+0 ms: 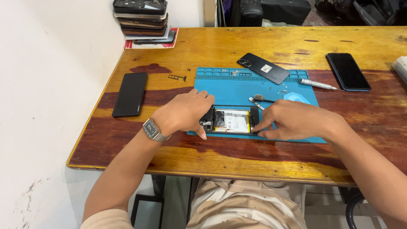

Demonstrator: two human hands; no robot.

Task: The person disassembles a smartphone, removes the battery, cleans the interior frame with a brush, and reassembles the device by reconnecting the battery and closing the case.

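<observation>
Left hand (186,112) grips left end of opened phone (231,121) on blue mat (237,89); right hand (292,121) fingertips pinch phone's right edge. Back cover (263,68), screwdriver (318,84) lie behind on surface (254,157).

I count two hands, one opened phone (231,120), one blue mat (229,90), one detached back cover (263,68), two intact phones, one screwdriver (319,84), one phone stack (142,19).

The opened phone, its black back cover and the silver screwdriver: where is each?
opened phone (231,120): head view, on its battery.
black back cover (263,68): head view, on its middle.
silver screwdriver (318,84): head view, on its handle.
</observation>
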